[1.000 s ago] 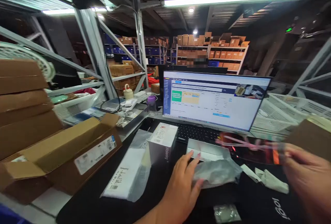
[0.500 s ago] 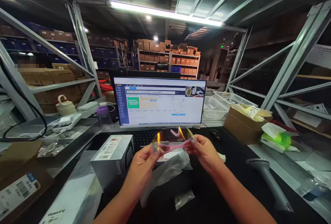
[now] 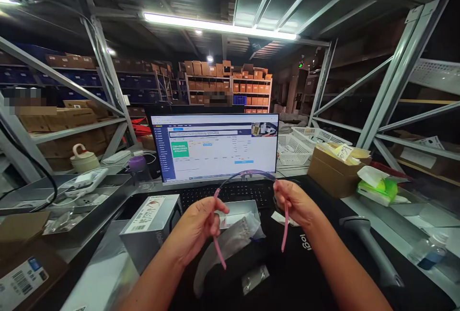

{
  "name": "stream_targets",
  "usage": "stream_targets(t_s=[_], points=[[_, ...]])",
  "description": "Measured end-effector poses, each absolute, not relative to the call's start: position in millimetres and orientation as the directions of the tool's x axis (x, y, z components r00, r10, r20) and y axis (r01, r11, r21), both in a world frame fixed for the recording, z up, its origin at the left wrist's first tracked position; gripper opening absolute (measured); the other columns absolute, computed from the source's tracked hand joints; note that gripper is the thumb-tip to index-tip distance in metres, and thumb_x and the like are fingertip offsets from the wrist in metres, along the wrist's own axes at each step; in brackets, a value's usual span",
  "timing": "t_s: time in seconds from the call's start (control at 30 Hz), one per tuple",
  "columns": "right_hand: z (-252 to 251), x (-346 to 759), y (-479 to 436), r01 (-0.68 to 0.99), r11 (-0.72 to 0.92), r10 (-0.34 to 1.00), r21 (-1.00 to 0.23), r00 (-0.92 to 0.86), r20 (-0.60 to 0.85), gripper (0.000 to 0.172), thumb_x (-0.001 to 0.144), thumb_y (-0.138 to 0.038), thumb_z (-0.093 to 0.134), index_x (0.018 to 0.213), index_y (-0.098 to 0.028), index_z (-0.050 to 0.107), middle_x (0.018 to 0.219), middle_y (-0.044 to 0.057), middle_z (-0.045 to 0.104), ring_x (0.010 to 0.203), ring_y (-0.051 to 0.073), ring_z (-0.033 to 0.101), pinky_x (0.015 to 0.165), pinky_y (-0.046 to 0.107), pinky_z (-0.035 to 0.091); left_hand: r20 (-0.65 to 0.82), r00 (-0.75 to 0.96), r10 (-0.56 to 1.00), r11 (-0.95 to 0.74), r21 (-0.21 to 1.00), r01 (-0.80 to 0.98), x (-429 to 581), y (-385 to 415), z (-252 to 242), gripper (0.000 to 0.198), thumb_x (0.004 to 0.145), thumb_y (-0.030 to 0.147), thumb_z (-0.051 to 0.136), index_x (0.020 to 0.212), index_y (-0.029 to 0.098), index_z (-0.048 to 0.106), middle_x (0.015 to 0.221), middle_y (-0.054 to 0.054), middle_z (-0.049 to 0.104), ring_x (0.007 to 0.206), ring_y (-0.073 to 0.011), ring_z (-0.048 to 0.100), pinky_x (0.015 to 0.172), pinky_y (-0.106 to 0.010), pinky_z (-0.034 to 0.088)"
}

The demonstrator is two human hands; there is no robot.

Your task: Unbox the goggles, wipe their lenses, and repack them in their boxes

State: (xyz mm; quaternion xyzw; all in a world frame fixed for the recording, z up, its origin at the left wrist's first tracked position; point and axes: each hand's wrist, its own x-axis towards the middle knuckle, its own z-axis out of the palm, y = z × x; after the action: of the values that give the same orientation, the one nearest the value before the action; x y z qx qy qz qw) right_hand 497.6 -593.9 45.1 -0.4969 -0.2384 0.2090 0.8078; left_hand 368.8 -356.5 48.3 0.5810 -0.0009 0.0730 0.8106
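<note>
A pair of glasses (image 3: 286, 228) with pink temples and a thin, curved, see-through lens is held up in front of the monitor, temples unfolded and pointing down toward me. My left hand (image 3: 203, 217) is closed around the left temple near its hinge. With thumb and fingers, my right hand (image 3: 295, 201) pinches the right temple by its hinge. Beneath them a grey cloth pouch (image 3: 233, 244) lies across the black desk mat, beside an open grey box (image 3: 239, 209). Nearer to me is a small clear plastic packet (image 3: 255, 278).
Left of my hands stands a grey "Wokening" box (image 3: 149, 224). The monitor (image 3: 215, 150) and black keyboard (image 3: 190, 196) are ahead. To the right lie a barcode scanner (image 3: 370, 248), a carton (image 3: 336, 169) and a bottle (image 3: 431, 251). A purple-lidded jar (image 3: 140, 169) is on the left.
The glasses have turned from lens facing me to temples pointing at me. Both hands have shifted from the lens edges to the temples, which are now spread apart.
</note>
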Motion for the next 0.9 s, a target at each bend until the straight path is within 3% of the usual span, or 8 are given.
stream_targets(t_s=[0.1, 0.2, 0.27, 0.33, 0.57, 0.67, 0.8, 0.9], points=[[51, 488, -604, 0.122, 0.4, 0.452, -0.909, 0.836, 0.311, 0.038, 0.067, -0.05, 0.087, 0.074, -0.019, 0.068, 0.052, -0.004, 0.058, 0.038, 0.004, 0.035, 0.037, 0.017, 0.022, 0.221, 0.937, 0.272, 0.017, 0.972, -0.235, 373, -355, 40, 0.052, 0.071, 0.062, 0.079, 0.096, 0.017, 0.075, 0.086, -0.009, 0.074, 0.087, -0.022, 0.07, 0.086, -0.033, 0.055], [54, 472, -606, 0.637, 0.109, 0.301, -0.763, 0.71, 0.636, 0.026, 0.075, -0.043, 0.083, 0.073, -0.021, 0.07, 0.063, 0.0, 0.067, 0.049, 0.012, 0.053, 0.045, 0.023, 0.039, 0.371, 0.85, 0.373, -0.173, 0.929, -0.329, 375, -358, 33, 0.061, 0.071, 0.067, 0.075, 0.109, 0.02, 0.074, 0.119, -0.013, 0.07, 0.113, -0.0303, 0.063, 0.104, -0.042, 0.045], [52, 462, -601, 0.865, -0.098, 0.358, -0.491, 0.491, 0.794, 0.016, 0.082, -0.036, 0.079, 0.077, -0.023, 0.072, 0.068, 0.002, 0.071, 0.058, 0.016, 0.061, 0.054, 0.027, 0.045, 0.341, 0.885, 0.318, -0.093, 0.94, -0.329, 372, -365, 31, 0.068, 0.077, 0.074, 0.065, 0.114, 0.018, 0.072, 0.122, -0.016, 0.069, 0.113, -0.0317, 0.065, 0.103, -0.044, 0.046], [48, 456, -593, 0.951, -0.157, 0.452, -0.267, 0.309, 0.837, 0.012, 0.089, -0.033, 0.073, 0.082, -0.023, 0.073, 0.069, 0.003, 0.073, 0.061, 0.017, 0.065, 0.058, 0.029, 0.047, 0.273, 0.925, 0.264, 0.1, 0.946, -0.308, 366, -374, 33, 0.074, 0.079, 0.076, 0.059, 0.12, 0.015, 0.067, 0.123, -0.019, 0.069, 0.112, -0.0323, 0.066, 0.101, -0.044, 0.048], [23, 445, -565, 0.99, -0.142, 0.718, 0.014, 0.093, 0.69, 0.017, 0.099, -0.027, 0.057, 0.094, -0.023, 0.073, 0.075, 0.004, 0.074, 0.061, 0.016, 0.065, 0.057, 0.028, 0.044, 0.035, 0.942, 0.334, 0.523, 0.824, -0.216, 362, -384, 42, 0.044, 0.076, 0.042, 0.082, 0.105, 0.016, 0.06, 0.117, -0.015, 0.071, 0.103, -0.0267, 0.071, 0.092, -0.043, 0.056], [24, 447, -567, 0.992, -0.125, 0.769, 0.001, 0.096, 0.632, 0.017, 0.099, -0.029, 0.058, 0.101, -0.021, 0.074, 0.083, 0.006, 0.077, 0.069, 0.018, 0.07, 0.06, 0.028, 0.047, -0.017, 0.93, 0.366, 0.577, 0.788, -0.213, 365, -382, 40, 0.034, 0.07, 0.025, 0.086, 0.086, 0.015, 0.058, 0.11, -0.011, 0.072, 0.101, -0.0227, 0.071, 0.089, -0.037, 0.059], [42, 466, -590, 0.953, -0.164, 0.712, -0.256, 0.294, 0.638, 0.016, 0.095, -0.031, 0.065, 0.104, -0.023, 0.075, 0.096, 0.006, 0.079, 0.086, 0.02, 0.074, 0.076, 0.029, 0.054, 0.064, 0.907, 0.416, 0.51, 0.81, -0.291, 368, -381, 40, 0.038, 0.066, 0.017, 0.087, 0.09, 0.015, 0.058, 0.105, -0.007, 0.073, 0.094, -0.0169, 0.072, 0.085, -0.029, 0.06], [53, 492, -617, 0.839, -0.369, 0.601, -0.4, 0.544, 0.586, 0.017, 0.093, -0.03, 0.067, 0.105, -0.024, 0.076, 0.098, 0.005, 0.078, 0.085, 0.02, 0.072, 0.075, 0.029, 0.053, 0.129, 0.891, 0.436, 0.435, 0.836, -0.334, 368, -379, 41, 0.04, 0.067, 0.02, 0.086, 0.094, 0.016, 0.058, 0.107, -0.007, 0.073, 0.095, -0.017, 0.072, 0.086, -0.028, 0.06]])
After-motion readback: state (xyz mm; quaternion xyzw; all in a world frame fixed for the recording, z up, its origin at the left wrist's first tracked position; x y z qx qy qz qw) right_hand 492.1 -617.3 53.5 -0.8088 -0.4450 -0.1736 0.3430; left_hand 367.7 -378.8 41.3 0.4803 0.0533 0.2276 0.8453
